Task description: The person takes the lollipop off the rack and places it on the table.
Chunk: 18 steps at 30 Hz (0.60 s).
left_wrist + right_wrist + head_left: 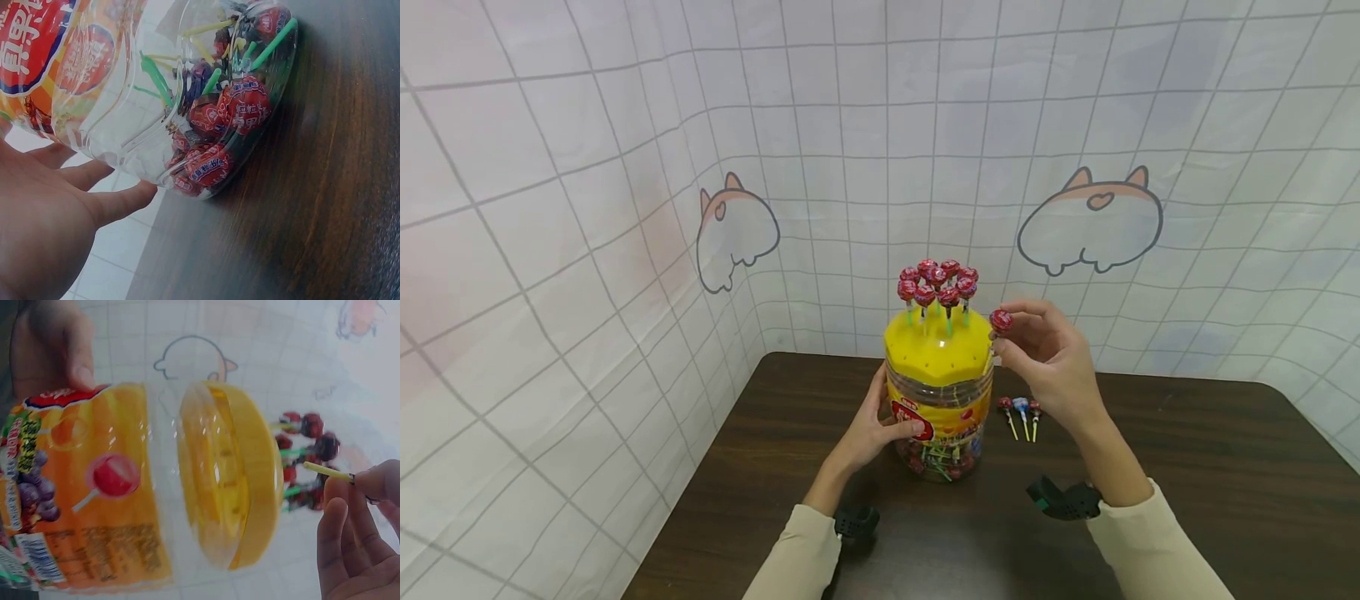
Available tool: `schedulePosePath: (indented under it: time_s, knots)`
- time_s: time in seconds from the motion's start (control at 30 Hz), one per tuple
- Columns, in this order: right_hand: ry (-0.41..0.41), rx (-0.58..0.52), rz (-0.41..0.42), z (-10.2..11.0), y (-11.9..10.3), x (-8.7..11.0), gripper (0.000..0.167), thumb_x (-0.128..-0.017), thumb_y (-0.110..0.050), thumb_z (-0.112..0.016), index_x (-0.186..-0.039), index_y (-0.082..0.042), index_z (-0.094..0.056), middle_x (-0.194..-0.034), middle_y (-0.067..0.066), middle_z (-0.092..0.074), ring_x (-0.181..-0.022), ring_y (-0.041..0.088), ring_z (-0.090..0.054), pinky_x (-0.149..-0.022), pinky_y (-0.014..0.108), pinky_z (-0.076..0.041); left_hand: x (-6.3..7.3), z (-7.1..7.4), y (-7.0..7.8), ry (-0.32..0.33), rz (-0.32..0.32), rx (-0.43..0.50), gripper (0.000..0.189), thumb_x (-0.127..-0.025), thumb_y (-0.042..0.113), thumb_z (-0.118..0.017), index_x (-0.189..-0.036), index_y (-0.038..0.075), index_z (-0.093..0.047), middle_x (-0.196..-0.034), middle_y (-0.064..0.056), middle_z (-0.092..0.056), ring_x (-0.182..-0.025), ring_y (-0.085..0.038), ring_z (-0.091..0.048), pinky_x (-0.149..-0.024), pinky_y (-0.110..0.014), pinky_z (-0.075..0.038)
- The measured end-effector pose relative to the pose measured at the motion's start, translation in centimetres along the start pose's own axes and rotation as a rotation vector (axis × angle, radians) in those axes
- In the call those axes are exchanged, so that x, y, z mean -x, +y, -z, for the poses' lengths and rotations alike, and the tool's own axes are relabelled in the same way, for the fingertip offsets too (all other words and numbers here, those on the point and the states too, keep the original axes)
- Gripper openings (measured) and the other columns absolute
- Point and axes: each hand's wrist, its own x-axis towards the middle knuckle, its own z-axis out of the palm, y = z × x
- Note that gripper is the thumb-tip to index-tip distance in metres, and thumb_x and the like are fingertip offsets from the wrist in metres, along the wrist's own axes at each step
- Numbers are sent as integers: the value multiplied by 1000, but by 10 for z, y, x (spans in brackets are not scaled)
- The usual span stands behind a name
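Note:
A clear plastic candy jar (936, 392) with a yellow lid (940, 350) stands on the table. Several red-wrapped lollipops (938, 275) stand upright in the lid, sticks down. More wrapped lollipops (215, 119) lie inside the jar's bottom. My left hand (872, 429) holds the jar from the left, thumb across the front label and fingers spread along its side. In my right hand (1052, 358), thumb and fingers pinch a red lollipop (1001, 321) just right of the lid. Its yellow stick (325, 470) points toward the lid in the right wrist view, apart from it.
Three loose lollipops (1021, 407), red and blue, lie on the dark wooden table (1187, 450) right of the jar. A white grid-patterned curtain (850, 125) hangs behind and to the left. Black wrist straps (1067, 498) circle both wrists.

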Motion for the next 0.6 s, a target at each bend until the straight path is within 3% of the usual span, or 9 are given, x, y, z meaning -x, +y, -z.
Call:
schedulePosePath:
  time_s: [0.27, 0.6]
  knots:
    - [69, -110, -54, 12, 17, 17, 37, -91, 14, -64, -127, 9, -57, -103, 0, -74, -81, 13, -67, -68, 20, -58, 0, 2, -1, -3, -10, -2, 103, -88, 45, -79, -162, 46, -7, -159, -6, -35, -137, -30, -46, -110, -59, -46]
    - [139, -158, -125, 30, 40, 30, 37, -92, 10, -68, -127, 8, -58, -103, 4, -74, -83, 13, -67, -67, 21, -59, 0, 2, -1, -4, -6, -2, 103, -88, 45, -79, -161, 47, -7, -163, -3, -30, -142, -30, -41, -112, -60, -44]
